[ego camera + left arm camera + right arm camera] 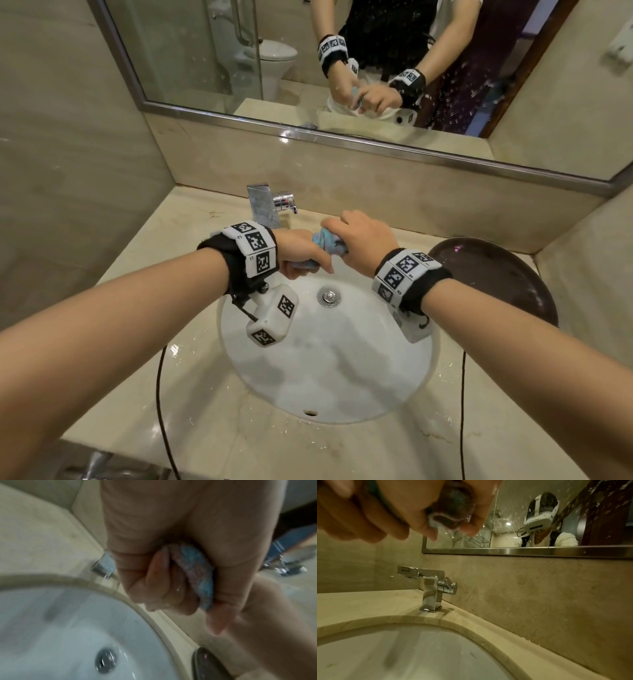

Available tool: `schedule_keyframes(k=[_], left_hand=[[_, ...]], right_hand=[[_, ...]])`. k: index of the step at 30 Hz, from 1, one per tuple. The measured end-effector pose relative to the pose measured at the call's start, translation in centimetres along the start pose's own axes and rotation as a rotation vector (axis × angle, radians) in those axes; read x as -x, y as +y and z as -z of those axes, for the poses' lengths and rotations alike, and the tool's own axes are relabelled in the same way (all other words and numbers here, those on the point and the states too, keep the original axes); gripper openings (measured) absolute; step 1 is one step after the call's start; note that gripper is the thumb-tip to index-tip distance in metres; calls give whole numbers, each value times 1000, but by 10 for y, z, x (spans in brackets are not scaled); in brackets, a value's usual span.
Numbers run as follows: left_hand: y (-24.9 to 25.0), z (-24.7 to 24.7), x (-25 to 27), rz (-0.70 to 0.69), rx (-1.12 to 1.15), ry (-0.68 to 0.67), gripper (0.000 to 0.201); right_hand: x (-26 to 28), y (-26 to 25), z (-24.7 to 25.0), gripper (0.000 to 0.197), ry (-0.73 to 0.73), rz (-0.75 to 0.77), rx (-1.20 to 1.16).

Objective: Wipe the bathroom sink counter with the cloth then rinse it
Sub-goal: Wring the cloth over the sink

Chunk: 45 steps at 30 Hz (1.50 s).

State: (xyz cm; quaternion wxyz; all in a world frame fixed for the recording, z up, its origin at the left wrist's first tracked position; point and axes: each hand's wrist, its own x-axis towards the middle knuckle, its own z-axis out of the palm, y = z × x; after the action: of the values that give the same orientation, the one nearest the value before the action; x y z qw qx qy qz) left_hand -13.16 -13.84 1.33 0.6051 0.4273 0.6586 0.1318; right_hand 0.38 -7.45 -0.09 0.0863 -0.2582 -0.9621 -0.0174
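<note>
A small blue and pink cloth (327,244) is bunched between both hands above the back of the white sink basin (329,370). My left hand (301,255) grips its near end, fingers curled round the cloth (197,574). My right hand (359,236) grips the far end, the cloth (452,511) squeezed in its curled fingers. The chrome faucet (270,205) stands just behind the hands; no water stream shows. The beige marble counter (154,308) surrounds the basin and shows wet droplets.
A dark round dish (496,277) lies on the counter at the right of the basin. The mirror (342,68) runs along the back wall above a marble backsplash. Black cables (159,394) hang from both wrists across the counter front. The drain (329,296) sits mid-basin.
</note>
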Motion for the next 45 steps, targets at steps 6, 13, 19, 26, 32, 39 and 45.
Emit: schedule_keyframes(k=[6,13,19,26,32,39,45], left_hand=[[3,-2,1,-78,-901,424,17],[-3,-12,-1,-117,-1406,568,23],[-9,-15,-7,-177,-1515,561,23],[-12,-22,-16,-177,-1394,586,24],[-18,-17,-22,-201,-939,600,41],[-28,-7,-12,-275,-496,661,38],[-43,2,-3,-152,-267,591,23]], right_hand=[[-9,-8,5,24,-277,-63,-19],[-5,-20,-4,28,-447,-213,-172],[6,-25,-8,35,-474,-285,-282],[12,-15,-7,19,-447,-268,-242],[12,0,-13,45,-396,-282,-322],[15,7,-9,37,-296,-382,-573],[6,6,-4,17,-231,-416,-533]])
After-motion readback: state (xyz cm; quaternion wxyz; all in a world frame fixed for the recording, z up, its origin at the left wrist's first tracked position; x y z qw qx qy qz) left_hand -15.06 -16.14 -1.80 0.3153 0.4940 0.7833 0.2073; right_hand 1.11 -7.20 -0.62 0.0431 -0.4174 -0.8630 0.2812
